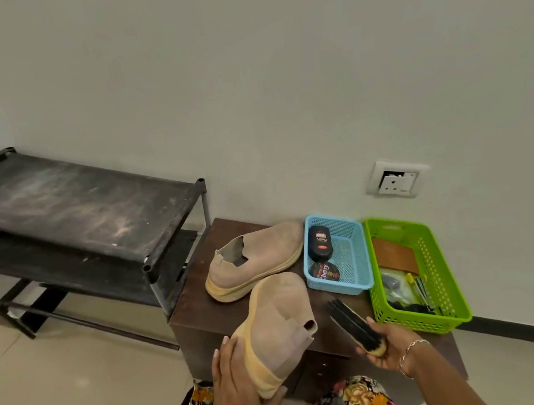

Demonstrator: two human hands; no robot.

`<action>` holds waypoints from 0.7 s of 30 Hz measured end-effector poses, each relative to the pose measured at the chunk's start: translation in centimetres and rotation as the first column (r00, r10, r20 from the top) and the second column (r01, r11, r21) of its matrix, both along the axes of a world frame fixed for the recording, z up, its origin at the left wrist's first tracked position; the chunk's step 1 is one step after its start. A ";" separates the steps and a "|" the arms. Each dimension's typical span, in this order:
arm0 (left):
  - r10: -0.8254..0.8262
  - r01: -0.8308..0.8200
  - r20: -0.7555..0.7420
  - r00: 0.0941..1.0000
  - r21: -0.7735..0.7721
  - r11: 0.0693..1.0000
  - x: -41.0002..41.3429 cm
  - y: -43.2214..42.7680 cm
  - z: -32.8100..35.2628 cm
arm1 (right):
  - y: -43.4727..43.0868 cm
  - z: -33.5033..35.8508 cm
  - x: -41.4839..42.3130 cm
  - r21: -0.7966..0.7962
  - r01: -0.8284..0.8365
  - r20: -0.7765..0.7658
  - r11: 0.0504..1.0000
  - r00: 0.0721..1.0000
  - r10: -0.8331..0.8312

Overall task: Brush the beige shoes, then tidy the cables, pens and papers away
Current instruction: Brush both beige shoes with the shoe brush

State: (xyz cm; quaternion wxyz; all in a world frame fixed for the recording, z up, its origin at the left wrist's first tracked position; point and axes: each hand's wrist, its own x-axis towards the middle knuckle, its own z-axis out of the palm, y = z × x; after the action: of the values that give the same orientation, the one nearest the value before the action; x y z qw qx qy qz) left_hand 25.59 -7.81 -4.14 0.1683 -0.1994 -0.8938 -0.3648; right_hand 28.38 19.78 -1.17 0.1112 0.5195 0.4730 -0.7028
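Observation:
My left hand grips a beige shoe by its yellowish sole, lifted above the front of the low brown table, toe pointing away. My right hand holds a black-bristled shoe brush by its wooden end, just right of that shoe and apart from it. The second beige shoe lies on the table further back. A green basket at the right holds pens, dark cables and a brown paper item.
A blue basket between the far shoe and the green basket holds a polish bottle and a polish tin. A dusty black shoe rack stands left of the table. A wall socket sits above the baskets. Shiny tiled floor lies at the left.

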 end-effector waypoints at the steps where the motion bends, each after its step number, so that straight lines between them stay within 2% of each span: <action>1: -0.006 0.006 -0.001 1.000 -0.002 1.000 0.0 0.1 0.0 | 0.2 -0.1 -0.2 0.008 0.018 0.006 1.000 1.000 -0.018; 7: -0.050 0.050 -0.030 0.998 0.008 0.999 -0.1 0.2 -0.1 | 0.8 -1.3 -1.0 0.156 0.174 0.027 0.972 0.983 -0.181; 11: -0.076 0.078 -0.036 0.996 0.052 0.996 -0.4 0.3 0.0 | 0.8 -1.9 -0.6 0.206 0.204 -0.004 0.957 0.978 -0.207; 14: -0.053 0.048 0.042 0.998 0.110 0.993 -0.6 0.2 0.7 | 0.7 -2.0 -0.2 0.226 0.193 -0.022 0.955 0.981 -0.193; 16: -0.051 0.019 0.151 0.987 0.205 0.979 -0.6 -0.2 1.7 | 0.4 -1.8 -0.3 0.339 0.124 0.020 0.932 0.990 -0.139; 19: -0.076 -0.021 0.262 0.962 0.347 0.938 -0.6 -1.9 3.1 | -1.5 -0.2 -1.6 0.636 -0.114 0.143 0.764 0.989 0.028; 21: -0.038 -0.097 0.310 0.950 0.410 0.907 -0.5 -3.6 3.9 | -3.9 1.7 -3.2 0.735 -0.157 0.074 0.660 0.986 0.152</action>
State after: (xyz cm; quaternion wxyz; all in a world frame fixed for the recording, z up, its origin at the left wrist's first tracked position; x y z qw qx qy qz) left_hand 25.05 -11.37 -0.28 0.0700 -0.0849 -0.8125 -0.5725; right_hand 25.21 15.87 0.53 -0.0475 0.4802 0.7583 -0.4384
